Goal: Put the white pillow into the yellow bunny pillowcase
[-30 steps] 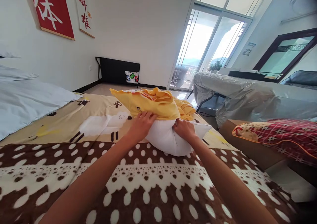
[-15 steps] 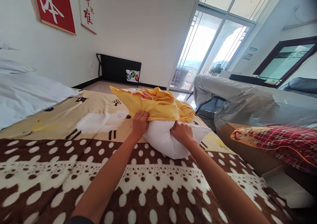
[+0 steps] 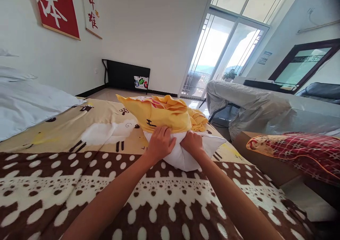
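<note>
A white pillow lies on the bed with its far part inside a yellow pillowcase. The near part bulges out, one corner pointing right. My left hand is at the case's hem, its fingers curled over the edge and the thumb apart on the white pillow. Just to the right, my right hand is closed in a fist on the pillow at the hem, its fingertips hidden. Black marks show on the yellow cloth above my left hand, and pink print lies on its top.
Beneath is a brown and cream blanket with dots and a sheep. White bedding lies at left. At right, a cardboard box stands under a red checked cloth, with plastic-covered furniture behind. A black folded panel leans against the wall.
My left hand has moved right along the hem, off the pillowcase's left part, uncovering black marks there. My right hand stays nearly in place on the pillow. The view has shifted slightly.
</note>
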Tool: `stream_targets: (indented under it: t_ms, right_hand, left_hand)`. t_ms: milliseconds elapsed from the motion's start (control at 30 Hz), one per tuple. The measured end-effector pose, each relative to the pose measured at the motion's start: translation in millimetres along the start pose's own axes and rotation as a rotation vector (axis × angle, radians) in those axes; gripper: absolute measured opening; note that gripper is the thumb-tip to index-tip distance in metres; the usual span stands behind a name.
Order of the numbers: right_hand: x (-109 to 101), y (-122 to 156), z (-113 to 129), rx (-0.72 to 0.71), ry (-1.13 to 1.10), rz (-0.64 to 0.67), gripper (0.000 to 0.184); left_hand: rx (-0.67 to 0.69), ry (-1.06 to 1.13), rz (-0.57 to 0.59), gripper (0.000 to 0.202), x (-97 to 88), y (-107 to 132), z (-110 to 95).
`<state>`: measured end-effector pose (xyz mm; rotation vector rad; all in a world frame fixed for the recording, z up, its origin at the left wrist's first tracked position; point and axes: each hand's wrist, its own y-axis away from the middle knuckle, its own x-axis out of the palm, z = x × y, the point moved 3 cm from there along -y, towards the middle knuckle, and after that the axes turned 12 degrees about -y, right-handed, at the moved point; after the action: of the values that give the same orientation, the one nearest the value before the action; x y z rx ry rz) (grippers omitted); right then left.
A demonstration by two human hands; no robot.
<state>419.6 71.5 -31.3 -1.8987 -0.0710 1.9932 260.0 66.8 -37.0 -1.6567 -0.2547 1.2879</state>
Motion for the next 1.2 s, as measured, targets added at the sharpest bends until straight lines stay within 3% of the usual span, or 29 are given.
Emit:
stream_targets:
  t_ms: [67, 167, 333, 533, 733, 867, 967, 1100, 1200]
  right_hand:
    - [-1.5, 1.9, 0.1, -0.005, 0.000, 0.007, 0.035]
    - [-4.0, 5.7, 0.6, -0.016, 0.005, 0.019, 0.034]
    - [-8.7, 12.8, 7.8, -0.058, 0.021, 0.037, 0.035]
    - [-23.1, 28.8, 28.0, -0.205, -0.017, 0.084, 0.047]
    - [-32.9, 46.1, 51.5, -0.412, -0.029, 0.158, 0.058]
    - [-31.5, 51.1, 78.2, -0.558, 0.007, 0.163, 0.052]
    - [-29.3, 53.1, 111.7, -0.679, 0.036, 0.139, 0.045]
    - [-26.1, 54.8, 157.8, -0.757, 0.032, 0.142, 0.031]
    - [-23.7, 57.4, 175.4, -0.794, -0.005, 0.145, 0.025]
  left_hand:
    - [0.022, -0.031, 0.043, 0.032, -1.2, -1.7, -9.3]
    - [-0.003, -0.084, 0.100, 0.018, 0.8, -8.8, -17.1]
    - [-0.039, -0.155, 0.169, 0.021, 5.4, -17.0, -16.4]
    - [-0.163, -0.194, 0.221, 0.018, 12.7, -4.4, 8.0]
    - [-0.316, -0.257, 0.127, 0.016, 8.3, 24.7, 46.8]
    - [-0.180, -0.301, 0.041, 0.011, -7.1, 57.1, 67.8]
    - [-0.040, -0.348, -0.005, 0.018, -24.9, 78.9, 77.8]
    - [0.030, -0.400, -0.071, 0.016, -41.5, 92.5, 87.5]
    - [0.069, -0.364, -0.158, 0.019, -41.7, 98.1, 93.5]
